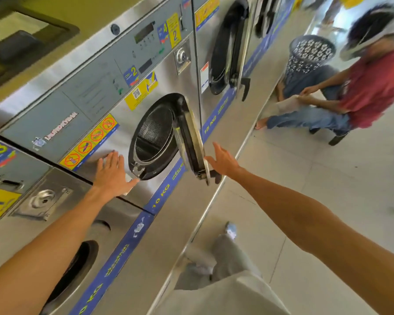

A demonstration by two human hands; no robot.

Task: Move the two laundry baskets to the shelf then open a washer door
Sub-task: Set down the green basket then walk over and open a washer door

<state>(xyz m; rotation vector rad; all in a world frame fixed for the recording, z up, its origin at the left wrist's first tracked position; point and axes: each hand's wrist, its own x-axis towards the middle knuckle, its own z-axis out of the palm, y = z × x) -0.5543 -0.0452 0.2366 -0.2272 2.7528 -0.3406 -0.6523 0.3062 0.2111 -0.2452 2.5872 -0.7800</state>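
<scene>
We read the door step as essentially complete. The washer door point(192, 142) stands swung out on its hinge side, edge-on to the camera, and the perforated drum point(154, 133) is exposed through the round opening. Our right hand point(223, 159) is just beside the outer face of the door, fingers spread and holding nothing; contact at the thumb is possible, but we cannot confirm it. Our left hand point(112, 173) lies flat and open on the steel front panel point(168, 71) to the left of the opening, thumb near the latch, also empty.

The basket step cannot be verified here. No shelf is in view. One perforated laundry basket point(311, 53) stands on the floor point(328, 189) well away, beside a seated person point(359, 92); whether it is one of the two task baskets we cannot tell. The neighbouring washer door point(234, 48) is also open.

Remaining, in our judgement: withdraw both hands.
</scene>
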